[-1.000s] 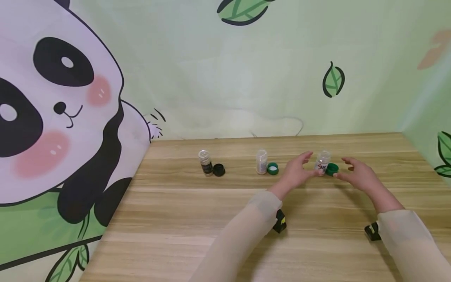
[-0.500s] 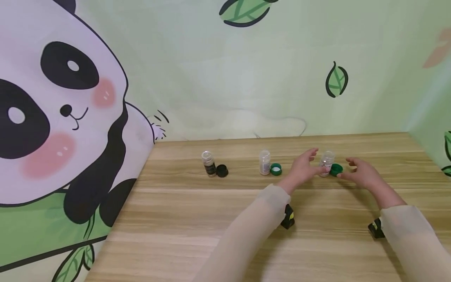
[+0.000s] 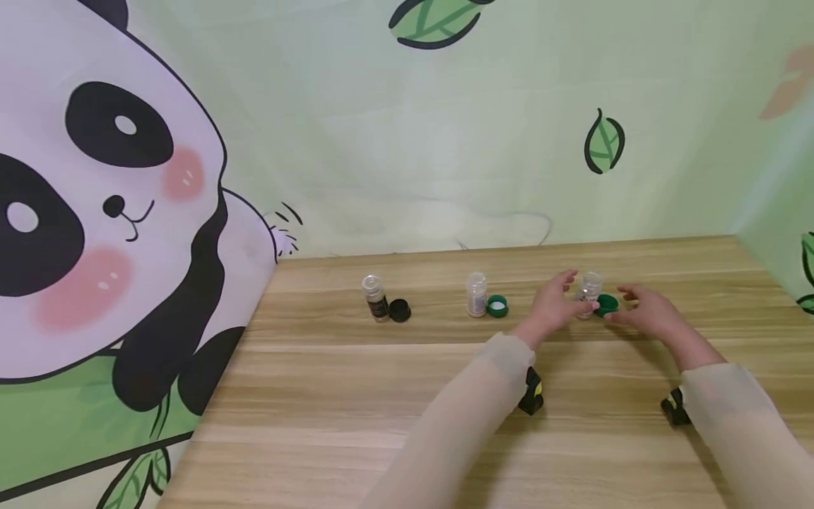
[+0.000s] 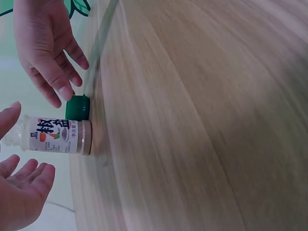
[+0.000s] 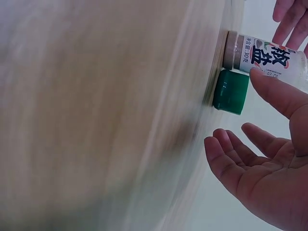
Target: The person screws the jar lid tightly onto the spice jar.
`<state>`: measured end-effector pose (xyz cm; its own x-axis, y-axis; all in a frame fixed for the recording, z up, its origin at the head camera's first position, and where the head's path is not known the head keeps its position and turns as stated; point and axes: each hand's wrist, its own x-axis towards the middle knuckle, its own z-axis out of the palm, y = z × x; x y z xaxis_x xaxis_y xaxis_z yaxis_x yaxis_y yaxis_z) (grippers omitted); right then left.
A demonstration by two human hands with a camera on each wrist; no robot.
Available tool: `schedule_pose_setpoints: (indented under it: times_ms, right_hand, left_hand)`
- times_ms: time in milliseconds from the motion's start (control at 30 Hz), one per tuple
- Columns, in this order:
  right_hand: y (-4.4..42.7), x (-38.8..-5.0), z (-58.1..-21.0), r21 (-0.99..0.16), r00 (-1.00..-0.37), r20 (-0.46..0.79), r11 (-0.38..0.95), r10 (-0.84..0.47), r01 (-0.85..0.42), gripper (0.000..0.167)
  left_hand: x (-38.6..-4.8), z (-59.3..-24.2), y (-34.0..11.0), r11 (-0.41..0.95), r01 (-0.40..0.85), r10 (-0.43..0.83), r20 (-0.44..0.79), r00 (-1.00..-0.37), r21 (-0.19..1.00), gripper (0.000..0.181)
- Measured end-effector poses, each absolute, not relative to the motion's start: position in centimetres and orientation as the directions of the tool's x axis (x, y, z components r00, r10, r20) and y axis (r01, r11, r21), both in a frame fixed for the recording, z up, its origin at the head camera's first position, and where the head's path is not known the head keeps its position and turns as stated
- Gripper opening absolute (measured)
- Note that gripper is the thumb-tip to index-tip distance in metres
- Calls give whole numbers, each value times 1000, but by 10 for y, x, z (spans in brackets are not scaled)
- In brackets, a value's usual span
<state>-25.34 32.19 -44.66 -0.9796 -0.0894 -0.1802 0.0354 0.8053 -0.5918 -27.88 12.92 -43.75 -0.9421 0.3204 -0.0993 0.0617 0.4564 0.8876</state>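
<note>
A clear spice bottle with a printed white label stands uncapped on the wooden table. Its green cap sits right beside it on the table. My left hand is at the bottle's left, thumb and fingers spread on either side of it; in the left wrist view a gap shows between them and the bottle. My right hand reaches in from the right, fingers loosely bent and apart. In the right wrist view the green cap lies just beyond its thumb and fingertips, with no grip on it.
Further left stand a second clear bottle with a green cap beside it, and a black-labelled bottle with a black cap. Behind the wooden table hangs a green panda-print backdrop.
My left hand has moved slightly right, closer to the bottle, its thumb now in front of it. The right hand stays near the green cap. The head view has shifted a little.
</note>
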Motion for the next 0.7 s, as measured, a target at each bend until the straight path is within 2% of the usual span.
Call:
schedule_pose_setpoints:
  times_ms: [400, 700]
  right_hand:
    - [322, -260, -453, -609, -980, -176, 792, -96, 32, 76]
    - [321, -264, -457, -618, -980, -177, 786, -97, 34, 73]
  left_hand:
    - [-279, -443, 136, 426, -29, 267, -156, -951, 904, 65]
    - [-284, -448, 141, 449, -12, 266, -147, -953, 893, 63]
